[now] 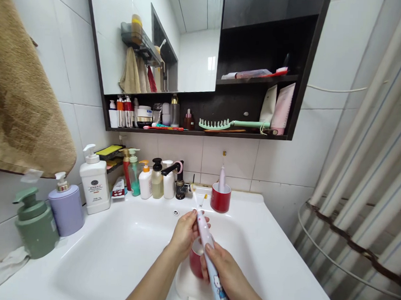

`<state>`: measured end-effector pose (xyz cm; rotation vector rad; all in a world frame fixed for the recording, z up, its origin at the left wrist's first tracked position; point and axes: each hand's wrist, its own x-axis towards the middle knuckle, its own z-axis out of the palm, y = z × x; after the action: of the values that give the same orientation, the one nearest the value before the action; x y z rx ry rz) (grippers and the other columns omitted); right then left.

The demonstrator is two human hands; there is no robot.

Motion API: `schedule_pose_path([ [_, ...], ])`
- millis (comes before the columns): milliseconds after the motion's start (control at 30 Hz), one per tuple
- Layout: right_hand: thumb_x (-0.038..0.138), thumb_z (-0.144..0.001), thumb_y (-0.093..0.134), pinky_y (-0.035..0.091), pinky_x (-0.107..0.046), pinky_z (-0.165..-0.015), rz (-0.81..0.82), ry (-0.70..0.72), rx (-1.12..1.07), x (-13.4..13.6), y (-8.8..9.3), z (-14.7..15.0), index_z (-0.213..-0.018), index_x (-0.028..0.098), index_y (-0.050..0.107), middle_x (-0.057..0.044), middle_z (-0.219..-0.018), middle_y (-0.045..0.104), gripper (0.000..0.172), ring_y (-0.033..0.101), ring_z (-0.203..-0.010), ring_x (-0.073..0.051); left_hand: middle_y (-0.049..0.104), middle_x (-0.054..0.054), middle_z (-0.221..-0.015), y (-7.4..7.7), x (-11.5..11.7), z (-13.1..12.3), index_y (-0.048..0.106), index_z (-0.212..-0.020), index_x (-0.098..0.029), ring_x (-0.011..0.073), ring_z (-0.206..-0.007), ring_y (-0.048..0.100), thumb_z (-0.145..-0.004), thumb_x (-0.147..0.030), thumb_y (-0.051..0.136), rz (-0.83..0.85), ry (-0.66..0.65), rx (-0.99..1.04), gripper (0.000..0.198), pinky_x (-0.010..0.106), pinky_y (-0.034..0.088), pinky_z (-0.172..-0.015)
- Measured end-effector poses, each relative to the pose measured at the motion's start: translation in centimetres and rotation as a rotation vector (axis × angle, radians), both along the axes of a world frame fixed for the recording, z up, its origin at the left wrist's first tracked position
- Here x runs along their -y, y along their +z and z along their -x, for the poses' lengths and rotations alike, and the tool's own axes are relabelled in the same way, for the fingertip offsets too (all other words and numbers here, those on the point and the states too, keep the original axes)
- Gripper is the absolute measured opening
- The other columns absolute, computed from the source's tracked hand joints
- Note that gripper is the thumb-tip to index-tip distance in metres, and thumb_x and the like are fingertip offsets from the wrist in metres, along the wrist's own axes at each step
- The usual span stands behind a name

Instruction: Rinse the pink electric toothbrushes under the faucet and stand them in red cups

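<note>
Both my hands are on one pale pink and blue electric toothbrush (210, 264), tilted with its brush head pointing toward the faucet. My right hand (227, 271) wraps round the lower handle, beside a cartoon cat print. Near the neck of the toothbrush, the fingers of my left hand (184, 233) are closed at its upper end; part of them is hidden behind it. Below my hands a red cup (196, 264) sits in the white sink (112, 253), partly covered by them. A second red cup (220, 198) on the back rim holds another electric toothbrush (222, 178).
A black faucet (180, 180) stands at the sink's back. Pump bottles (94, 184) line the left and back rim. Above hangs a mirror cabinet (254, 103) with a green hairbrush (234, 124). A brown towel (24, 89) hangs left; white pipes (362, 178) run along the right.
</note>
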<state>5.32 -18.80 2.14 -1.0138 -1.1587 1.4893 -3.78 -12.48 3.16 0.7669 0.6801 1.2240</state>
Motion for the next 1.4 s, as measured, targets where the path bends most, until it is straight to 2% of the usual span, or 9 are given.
schedule_pose_path([
  [133, 0.04, -0.071, 0.038, 0.038, -0.02, -0.054, -0.232, -0.224, 0.079, -2.6, 1.2, -0.5, -0.076, 0.018, 0.041, 0.002, -0.063, 0.05, 0.023, 0.047, -0.056, -0.009, 0.057, 0.004, -0.068, 0.2, 0.2, 0.2, 0.052, -0.075, -0.013, 0.0113, -0.06, 0.053, -0.06, -0.027, 0.054, -0.069, 0.039, -0.08, 0.02, 0.023, 0.04, -0.056],
  [233, 0.038, -0.07, 0.038, 0.04, -0.024, -0.061, -0.298, -0.285, 0.194, -5.1, 1.5, -0.4, -0.081, 0.017, 0.04, -0.002, -0.073, 0.053, 0.024, 0.05, -0.065, -0.012, 0.058, 0.004, -0.068, -0.3, -0.2, 0.3, 0.054, -0.07, -0.013, 0.0123, -0.063, 0.053, -0.057, -0.02, 0.056, -0.147, 0.095, -0.197, 0.015, 0.024, 0.039, -0.059],
  [367, 0.034, -0.066, 0.044, 0.039, -0.026, -0.066, -0.308, -0.31, 0.314, -7.2, -0.1, 0.2, -0.077, 0.016, 0.045, -0.002, -0.072, 0.055, 0.022, 0.051, -0.069, -0.014, 0.059, 0.004, -0.066, -2.2, -0.9, 0.6, 0.057, -0.065, -0.014, 0.0135, -0.064, 0.052, -0.055, -0.012, 0.054, -0.303, 0.137, -0.366, 0.011, 0.025, 0.037, -0.065],
  [567, 0.038, -0.062, 0.045, 0.039, -0.026, -0.064, -0.292, -0.306, 0.467, -7.2, -3.6, 0.2, -0.069, 0.015, 0.055, -0.003, -0.069, 0.059, 0.026, 0.053, -0.072, -0.018, 0.057, 0.002, -0.063, -4.4, -0.9, 1.8, 0.058, -0.062, -0.018, 0.0151, -0.062, 0.049, -0.052, -0.01, 0.053, -0.379, 0.126, -0.618, 0.014, 0.025, 0.034, -0.066],
  [733, 0.037, -0.063, 0.044, 0.039, -0.025, -0.064, -0.297, -0.311, 0.535, -7.0, -4.3, 0.0, -0.072, 0.015, 0.057, -0.004, -0.072, 0.06, 0.027, 0.053, -0.072, -0.017, 0.055, 0.002, -0.076, -4.7, 0.6, 2.9, 0.056, -0.074, -0.021, 0.0186, -0.075, 0.045, -0.05, -0.007, 0.051, -0.563, 0.07, -0.881, 0.028, 0.028, 0.029, -0.072],
  [900, 0.034, -0.066, 0.041, 0.039, -0.025, -0.06, -0.288, -0.325, 0.575, -6.7, -4.5, 0.1, -0.076, 0.014, 0.055, -0.003, -0.066, 0.06, 0.027, 0.053, -0.063, -0.016, 0.054, 0.003, -0.07, -5.1, 1.5, 3.0, 0.053, -0.058, -0.02, 0.02, -0.077, 0.043, -0.051, -0.006, 0.047, -0.699, -0.122, -1.088, 0.017, 0.029, 0.029, -0.072],
  [1100, 0.035, -0.067, 0.038, 0.038, -0.024, -0.053, -0.293, -0.4, 0.624, -6.1, -2.1, -3.2, -0.073, 0.013, 0.054, -0.002, -0.061, 0.059, 0.028, 0.052, -0.058, -0.015, 0.053, 0.003, -0.068, -2.8, 1.1, -0.1, 0.05, -0.058, -0.021, 0.0201, -0.078, 0.044, -0.053, -0.006, 0.043, -0.849, -0.141, -1.05, 0.017, 0.03, 0.03, -0.073],
  [1267, 0.032, -0.07, 0.038, 0.039, -0.024, -0.055, -0.291, -0.478, 0.702, -7.2, 1.5, -8.9, -0.075, 0.012, 0.054, -0.001, -0.062, 0.058, 0.025, 0.052, -0.06, -0.014, 0.053, 0.005, -0.069, 0.7, -0.4, -5.4, 0.049, -0.056, -0.021, 0.0218, -0.077, 0.045, -0.054, -0.005, 0.043, -1.021, -0.09, -1.019, 0.016, 0.031, 0.033, -0.071],
  [1400, 0.029, -0.075, 0.039, 0.042, -0.028, -0.062, -0.214, -0.563, 0.799, -9.2, 2.6, -12.7, -0.085, 0.012, 0.051, -0.002, -0.079, 0.055, 0.023, 0.052, -0.069, -0.012, 0.052, 0.004, -0.063, 1.6, -2.5, -9.6, 0.046, -0.049, -0.021, 0.0207, -0.076, 0.046, -0.051, -0.002, 0.044, -1.016, -0.064, -0.928, 0.019, 0.031, 0.033, -0.073],
])
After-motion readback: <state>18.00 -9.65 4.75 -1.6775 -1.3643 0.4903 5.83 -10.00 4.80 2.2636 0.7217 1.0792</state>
